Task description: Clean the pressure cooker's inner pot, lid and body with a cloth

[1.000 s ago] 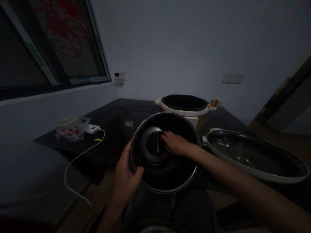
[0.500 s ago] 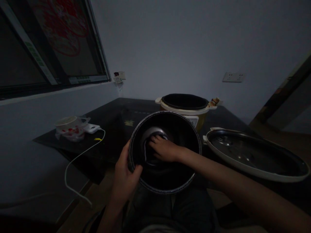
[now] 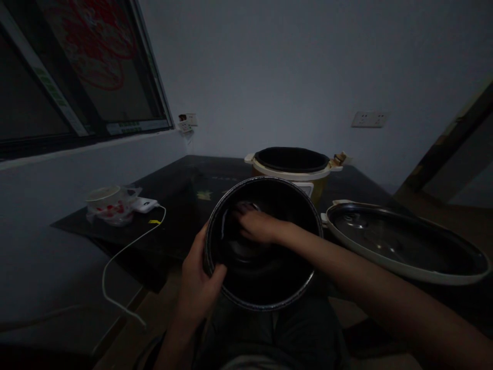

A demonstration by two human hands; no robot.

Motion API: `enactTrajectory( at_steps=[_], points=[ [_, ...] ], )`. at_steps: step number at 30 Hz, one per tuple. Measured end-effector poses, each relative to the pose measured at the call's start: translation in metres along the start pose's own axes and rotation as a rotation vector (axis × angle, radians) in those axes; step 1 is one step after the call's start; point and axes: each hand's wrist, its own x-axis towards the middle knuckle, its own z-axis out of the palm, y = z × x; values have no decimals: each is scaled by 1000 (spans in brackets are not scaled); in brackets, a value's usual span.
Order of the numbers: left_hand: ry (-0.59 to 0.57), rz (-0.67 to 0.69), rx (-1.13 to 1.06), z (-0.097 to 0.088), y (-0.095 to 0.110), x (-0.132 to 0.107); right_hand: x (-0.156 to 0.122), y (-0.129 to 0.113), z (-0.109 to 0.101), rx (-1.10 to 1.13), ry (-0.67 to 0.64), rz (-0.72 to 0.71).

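A round black inner pot (image 3: 269,288) is tilted with its mouth towards me, above my lap. My left hand (image 3: 200,275) is closed on its left rim, thumb over the edge and fingers behind the outer wall. Inside the pot, my right hand (image 3: 254,223) reaches towards the upper left part of the bottom. Its fingers are dark and smeared by motion, so I cannot tell whether they hold anything. A pale streak shows on the dark inside left of those fingers. Just behind the pot stands a cooker body (image 3: 321,185) with a dark open top.
A large oval lid (image 3: 408,246) with a pale rim lies at the right. On the dark table (image 3: 181,180), a bagged paper cup (image 3: 110,205) and a white device (image 3: 145,204) stand left. A white cable (image 3: 115,252) hangs over the edge. A wall socket (image 3: 370,119) is behind.
My right hand has moved slightly up inside the pot, and its fingers are now blurred. The pale streak has shifted left. My left hand keeps its hold on the rim.
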Motion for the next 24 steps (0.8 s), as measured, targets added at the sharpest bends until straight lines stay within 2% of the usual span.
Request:
enactTrajectory(
  at_steps=[3, 6, 11, 15, 18, 21, 24],
  points=[
    [-8, 15, 10, 1, 2, 0, 11, 6, -6, -24, 64, 51],
    [-10, -4, 14, 1, 2, 0, 12, 4, -4, -72, 69, 47],
    [11, -23, 3, 0, -2, -1, 2, -10, 10, -160, 40, -118],
    [12, -20, 13, 1, -3, 0, -6, -24, 25, -199, -52, -249],
    [14, -36, 16, 1, -3, 0, -12, -30, 33, -222, -109, -292],
    [-6, -34, 6, 0, -2, 1, -12, -28, 28, -231, -99, -251],
    [-22, -10, -3, 0, 0, 1, -4, -15, 12, -209, -8, -124]
  ],
)
